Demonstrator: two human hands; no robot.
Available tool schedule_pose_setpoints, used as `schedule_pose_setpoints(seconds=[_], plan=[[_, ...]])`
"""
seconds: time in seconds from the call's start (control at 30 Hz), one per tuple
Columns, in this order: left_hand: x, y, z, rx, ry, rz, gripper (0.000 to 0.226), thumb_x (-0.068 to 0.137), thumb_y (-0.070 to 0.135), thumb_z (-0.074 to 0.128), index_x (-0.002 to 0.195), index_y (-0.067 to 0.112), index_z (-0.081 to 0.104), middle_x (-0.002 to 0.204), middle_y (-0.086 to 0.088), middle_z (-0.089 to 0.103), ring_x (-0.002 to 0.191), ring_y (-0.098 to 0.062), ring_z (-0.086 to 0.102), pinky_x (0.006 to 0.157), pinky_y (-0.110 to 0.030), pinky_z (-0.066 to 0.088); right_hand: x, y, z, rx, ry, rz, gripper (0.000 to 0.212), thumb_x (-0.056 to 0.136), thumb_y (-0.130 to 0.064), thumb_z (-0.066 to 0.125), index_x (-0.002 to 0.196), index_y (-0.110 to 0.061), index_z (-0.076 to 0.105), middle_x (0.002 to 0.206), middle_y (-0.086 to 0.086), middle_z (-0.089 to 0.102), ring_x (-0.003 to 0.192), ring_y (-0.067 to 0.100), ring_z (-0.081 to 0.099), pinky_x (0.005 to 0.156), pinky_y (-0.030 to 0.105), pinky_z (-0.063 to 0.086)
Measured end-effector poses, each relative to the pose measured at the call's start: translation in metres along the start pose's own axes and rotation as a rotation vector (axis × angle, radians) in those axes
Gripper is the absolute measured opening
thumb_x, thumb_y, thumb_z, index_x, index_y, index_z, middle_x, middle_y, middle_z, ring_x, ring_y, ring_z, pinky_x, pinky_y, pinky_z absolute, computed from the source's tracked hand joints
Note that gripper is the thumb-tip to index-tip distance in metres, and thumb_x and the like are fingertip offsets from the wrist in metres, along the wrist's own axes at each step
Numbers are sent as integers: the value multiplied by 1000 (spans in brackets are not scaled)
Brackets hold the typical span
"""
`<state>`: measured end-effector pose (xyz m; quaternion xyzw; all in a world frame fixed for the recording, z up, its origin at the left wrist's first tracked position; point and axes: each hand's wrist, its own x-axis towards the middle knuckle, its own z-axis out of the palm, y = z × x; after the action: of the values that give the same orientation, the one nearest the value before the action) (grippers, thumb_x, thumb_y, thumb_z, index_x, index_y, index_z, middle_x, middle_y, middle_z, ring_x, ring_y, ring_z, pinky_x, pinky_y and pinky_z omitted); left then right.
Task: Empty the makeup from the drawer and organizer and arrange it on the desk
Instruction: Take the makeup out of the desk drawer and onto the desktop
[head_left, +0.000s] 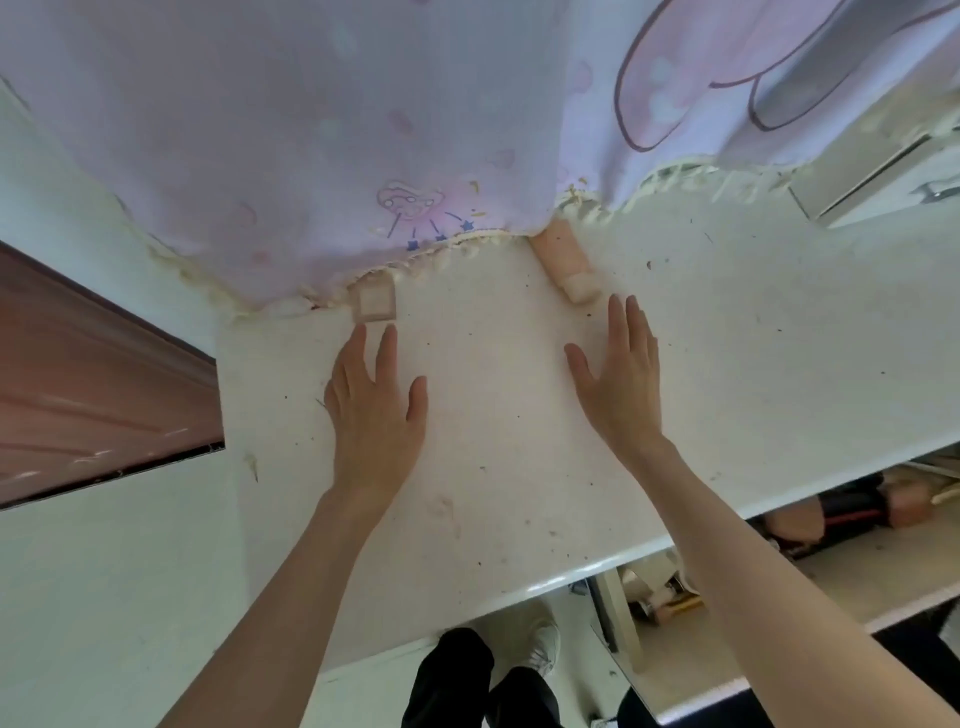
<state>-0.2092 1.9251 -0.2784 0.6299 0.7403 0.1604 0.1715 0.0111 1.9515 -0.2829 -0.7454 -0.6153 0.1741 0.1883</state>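
Bottom of the frame: dark trousers (457, 675) and a pale shoe (543, 649) on the floor. At lower right, an open drawer (841, 566) under the bench edge, dark and pink makeup (852, 506) jumbled inside. Both hands lie flat, fingers spread, on the speckled white bench (493, 441): left hand (376, 410), right hand (621, 384). Just past the left fingertips, a small square compact (375, 303); beyond the right, a peach tube (563, 260) with a pale cap. Upper frame, a lilac fringed cloth (311, 130).

Two open hands, left hand (376, 410) and right hand (621, 387), are lying on one desk (519, 467); one square compact (375, 303) and one tube (563, 260) are sitting beside one curtain (311, 130).
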Motion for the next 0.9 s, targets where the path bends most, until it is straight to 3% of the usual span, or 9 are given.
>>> schedule_pose_setpoints(seconds=[0.1, 0.2, 0.27, 0.4, 0.53, 0.67, 0.73, 0.8, 0.9], plan=[[-46, 22, 11, -44, -58, 117, 52, 95, 25, 45, 144, 16, 28, 152, -11, 18, 139, -27, 15, 113, -40, 15, -39, 25, -11, -42, -56, -30, 63, 95, -34, 47, 147, -8, 21, 155, 13, 18, 143, 27, 14, 118, 40, 10], [-93, 49, 29, -82, -100, 231, 48, 94, 26, 42, 141, 15, 35, 147, -12, 31, 135, -26, 27, 110, -37, 22, -84, 57, -24, -86, -101, -58, 58, 95, -37, 40, 141, -3, 34, 149, 18, 30, 140, 33, 26, 116, 40, 13], [-127, 67, 46, -40, -162, 327, 48, 92, 30, 37, 138, 14, 36, 142, -14, 40, 131, -25, 31, 107, -44, 29, -117, 84, -36, -125, -129, -99, 57, 93, -38, 35, 135, -1, 43, 145, 21, 38, 136, 35, 34, 112, 42, 19], [-195, 97, 77, 88, -243, 527, 42, 92, 28, 34, 132, 17, 41, 143, -14, 40, 136, -32, 32, 109, -55, 26, -172, 138, -58, -98, -117, -139, 46, 93, -26, 52, 135, -8, 46, 147, 16, 35, 138, 29, 29, 110, 43, 25], [-235, 115, 105, -2, -322, 629, 36, 93, 20, 36, 127, 17, 45, 138, -12, 45, 133, -27, 35, 108, -47, 32, -197, 184, -70, -143, -171, -16, 40, 87, -15, 64, 124, -3, 56, 135, 19, 50, 128, 37, 43, 106, 51, 34], [-230, 131, 137, 13, -411, 563, 39, 86, 9, 54, 125, 11, 52, 128, -17, 53, 118, -32, 53, 92, -42, 50, -181, 211, -74, -214, -375, 18, 38, 92, -18, 53, 129, -8, 52, 134, 11, 50, 124, 31, 46, 103, 44, 37], [-219, 142, 147, 56, -465, 483, 50, 82, 4, 59, 129, 11, 47, 129, -20, 50, 117, -36, 52, 91, -42, 48, -165, 217, -71, -241, -499, 80, 33, 94, -22, 48, 125, -11, 52, 131, 10, 51, 116, 30, 49, 91, 40, 43], [-208, 153, 157, 87, -519, 453, 57, 85, 5, 49, 133, 21, 25, 138, -20, 39, 123, -37, 43, 97, -43, 41, -150, 220, -65, -275, -575, 115, 29, 94, -21, 47, 119, -9, 54, 121, 13, 55, 110, 32, 53, 83, 40, 46], [-195, 161, 175, 229, -568, 428, 67, 88, 9, 51, 141, 20, 12, 148, -12, 21, 130, -32, 30, 103, -41, 31, -136, 223, -50, -245, -644, 78, 30, 91, -14, 50, 118, -6, 56, 118, 15, 54, 109, 35, 53, 86, 44, 48]])
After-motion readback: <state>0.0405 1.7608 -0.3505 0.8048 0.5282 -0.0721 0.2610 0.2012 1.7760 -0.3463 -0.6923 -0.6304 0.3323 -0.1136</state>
